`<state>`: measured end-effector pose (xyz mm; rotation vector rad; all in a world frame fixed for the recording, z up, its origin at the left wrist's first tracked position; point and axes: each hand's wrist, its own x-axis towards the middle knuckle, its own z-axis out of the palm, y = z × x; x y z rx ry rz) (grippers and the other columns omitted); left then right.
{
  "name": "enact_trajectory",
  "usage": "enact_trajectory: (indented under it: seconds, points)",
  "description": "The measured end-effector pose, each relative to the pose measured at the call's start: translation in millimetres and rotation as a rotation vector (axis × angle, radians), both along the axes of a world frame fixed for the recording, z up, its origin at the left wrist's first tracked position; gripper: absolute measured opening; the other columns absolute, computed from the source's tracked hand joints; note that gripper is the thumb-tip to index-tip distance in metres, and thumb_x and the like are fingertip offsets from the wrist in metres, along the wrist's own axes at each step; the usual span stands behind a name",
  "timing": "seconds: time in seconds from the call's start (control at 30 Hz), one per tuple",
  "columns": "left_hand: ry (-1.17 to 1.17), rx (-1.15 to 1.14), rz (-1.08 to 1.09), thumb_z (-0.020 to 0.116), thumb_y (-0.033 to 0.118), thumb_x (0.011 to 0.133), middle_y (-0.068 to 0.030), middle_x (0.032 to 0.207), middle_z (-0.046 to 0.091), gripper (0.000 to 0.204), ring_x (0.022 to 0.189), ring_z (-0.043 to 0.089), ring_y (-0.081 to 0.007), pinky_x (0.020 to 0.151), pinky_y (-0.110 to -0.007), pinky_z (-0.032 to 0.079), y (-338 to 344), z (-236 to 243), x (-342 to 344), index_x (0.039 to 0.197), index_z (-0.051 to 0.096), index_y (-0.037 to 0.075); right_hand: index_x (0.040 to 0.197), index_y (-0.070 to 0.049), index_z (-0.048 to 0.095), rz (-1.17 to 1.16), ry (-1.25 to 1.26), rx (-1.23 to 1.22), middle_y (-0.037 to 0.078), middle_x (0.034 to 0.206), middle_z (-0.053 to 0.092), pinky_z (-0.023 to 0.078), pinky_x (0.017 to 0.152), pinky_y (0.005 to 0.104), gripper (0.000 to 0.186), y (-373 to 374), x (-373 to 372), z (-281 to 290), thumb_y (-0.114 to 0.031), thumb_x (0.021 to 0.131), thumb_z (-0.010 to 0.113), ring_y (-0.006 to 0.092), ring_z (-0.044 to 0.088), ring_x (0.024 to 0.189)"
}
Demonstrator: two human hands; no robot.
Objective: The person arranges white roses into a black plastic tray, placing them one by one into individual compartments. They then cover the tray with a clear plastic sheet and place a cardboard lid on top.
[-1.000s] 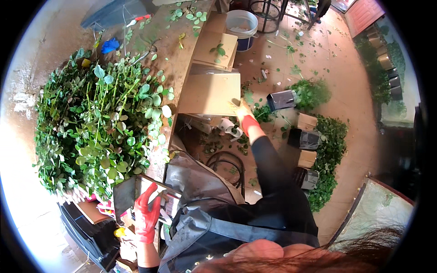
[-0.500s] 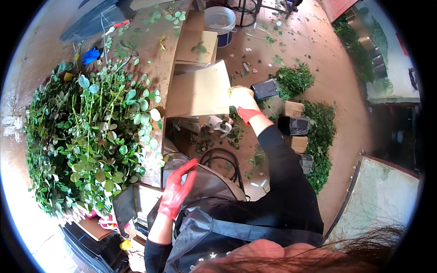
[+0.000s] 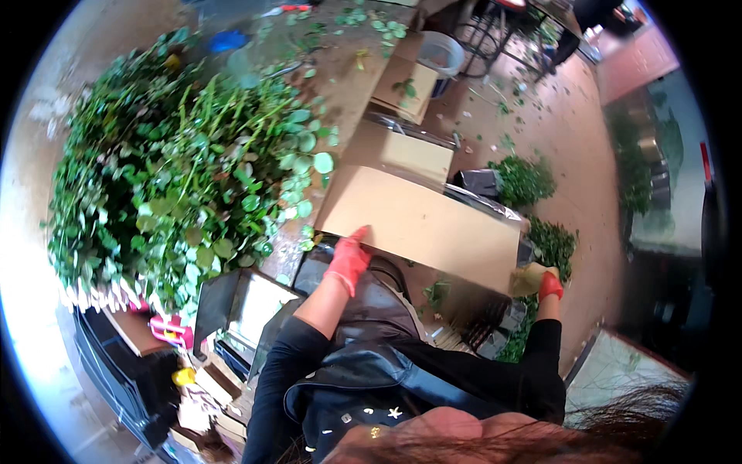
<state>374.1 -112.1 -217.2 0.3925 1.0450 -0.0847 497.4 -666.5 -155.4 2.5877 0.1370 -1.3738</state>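
Observation:
A long brown cardboard sheet (image 3: 421, 220) lies across in front of me, its left end at the worktable's edge. My left hand (image 3: 350, 261), in a red glove, is closed on the near edge toward that end, fingertips on the upper face. At the sheet's right end, my right hand (image 3: 539, 283) grips the near corner; it wears a pale yellowish glove with red at the wrist. To the left, a large heap of leafy green stems (image 3: 209, 185) covers much of the table, with pale cut ends toward me.
More cardboard (image 3: 410, 85) sits beyond the sheet, near a white-and-blue bucket (image 3: 442, 56). Wrapped leafy bundles (image 3: 522, 179) rest on the floor at right, among scattered leaves. A blue item (image 3: 228, 41) lies on the far table. A person (image 3: 595, 17) is at far right.
My right hand has swung right and nearer, drawing the cardboard across in front of me. My left hand, open before, has moved right and taken hold of its near edge. The view has shifted.

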Motion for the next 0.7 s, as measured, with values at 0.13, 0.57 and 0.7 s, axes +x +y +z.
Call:
enact_trajectory:
  seconds: [0.13,0.57,0.7]
  points:
    - [-0.105,0.111,-0.089,0.08,0.009,0.095,-0.0073,0.104,0.075,0.023,0.088,0.071,-0.0245,0.077,-0.039,0.059,-52.9,79.5,-3.8,0.115,0.071,0.004,0.144,-0.016,0.063,0.035,-0.66,0.382,0.015,0.138,0.07,0.053,0.106,0.043,0.053,141.9,39.9,46.5,-0.041,0.098,0.068,0.0364,0.066,0.127]
    - [-0.574,1.102,-0.18,0.066,0.014,0.104,-0.0025,0.1,0.078,0.033,0.086,0.068,-0.0095,0.076,-0.03,0.054,65.7,282.3,-80.5,0.136,0.068,0.006,0.111,-0.01,0.078,1.351,-0.658,1.39,0.012,0.112,0.077,0.058,0.093,0.0392,0.031,513.1,6.0,442.8,-0.001,0.081,0.075,0.0316,0.073,0.105]
    - [-0.347,1.672,-0.384,0.06,0.021,0.104,-0.0254,0.105,0.073,0.033,0.097,0.071,-0.0422,0.084,-0.046,0.056,107.4,281.9,-136.2,0.135,0.066,0.009,0.111,-0.006,0.077,1.218,-1.064,1.944,0.012,0.11,0.078,0.059,0.086,0.0365,0.029,560.8,-23.4,519.2,0.005,0.085,0.074,0.025,0.075,0.101]
